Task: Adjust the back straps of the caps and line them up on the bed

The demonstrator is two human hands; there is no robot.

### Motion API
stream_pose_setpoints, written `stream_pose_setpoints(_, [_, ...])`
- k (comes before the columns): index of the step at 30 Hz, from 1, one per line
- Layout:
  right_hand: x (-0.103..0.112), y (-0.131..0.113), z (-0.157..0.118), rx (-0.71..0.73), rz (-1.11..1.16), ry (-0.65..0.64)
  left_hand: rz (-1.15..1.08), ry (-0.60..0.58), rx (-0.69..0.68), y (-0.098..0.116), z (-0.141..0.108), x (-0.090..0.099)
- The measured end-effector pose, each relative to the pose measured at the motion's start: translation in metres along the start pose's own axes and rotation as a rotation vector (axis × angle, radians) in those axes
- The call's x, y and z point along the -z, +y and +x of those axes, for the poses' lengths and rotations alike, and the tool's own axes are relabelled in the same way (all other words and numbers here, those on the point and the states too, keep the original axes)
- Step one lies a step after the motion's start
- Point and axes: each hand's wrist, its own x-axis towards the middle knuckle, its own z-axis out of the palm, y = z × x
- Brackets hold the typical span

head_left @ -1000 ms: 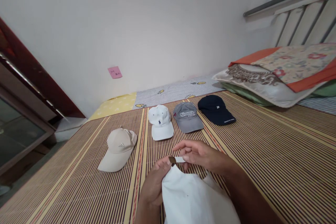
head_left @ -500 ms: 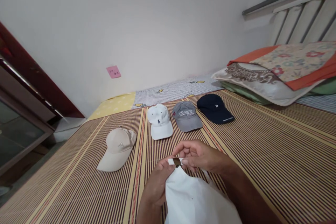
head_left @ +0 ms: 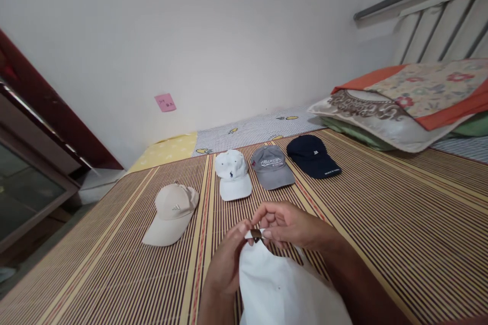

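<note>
A white cap (head_left: 284, 289) lies at the bottom centre, its back strap and dark buckle (head_left: 255, 233) raised between my two hands. My left hand (head_left: 227, 256) pinches the strap's left end between thumb and finger. My right hand (head_left: 292, 226) grips the strap just right of the buckle, with its fingers curled behind. Beyond my hands, a white cap with a small dark logo (head_left: 232, 175), a grey cap (head_left: 272, 167) and a navy cap (head_left: 311, 156) stand in a row. A beige cap (head_left: 171, 213) rests farther left, its brim pointing down and left.
The caps are on a striped bamboo mat (head_left: 114, 264). Pillows with an orange floral cover (head_left: 438, 91) are stacked at the right, below a radiator (head_left: 438, 30). A pink note (head_left: 165, 102) is stuck to the wall.
My left thumb and finger have closed over the strap's left end, which stuck out uncovered before. My right hand has hardly moved.
</note>
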Motion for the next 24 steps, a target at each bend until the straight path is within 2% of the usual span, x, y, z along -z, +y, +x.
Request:
stream_pose_setpoints(4, [0.001,-0.005,-0.003,-0.027,0.017,0.009,0.054,-0.009,-0.004,0.006,-0.004,0.001])
stream_pose_setpoints(9, [0.011,-0.007,-0.010,-0.081,0.034,-0.025,-0.099,0.059,-0.058,0.017,-0.008,0.012])
stream_pose_setpoints(13, [0.019,-0.002,-0.012,-0.046,0.049,-0.038,-0.148,0.014,-0.039,0.023,-0.008,0.017])
stream_pose_setpoints(16, [0.021,0.001,-0.011,-0.034,0.026,-0.011,-0.148,-0.025,-0.027,0.024,-0.009,0.014])
stream_pose_setpoints(24, [0.015,0.003,-0.007,-0.044,0.161,0.084,-0.065,-0.018,0.003,0.022,-0.007,0.014])
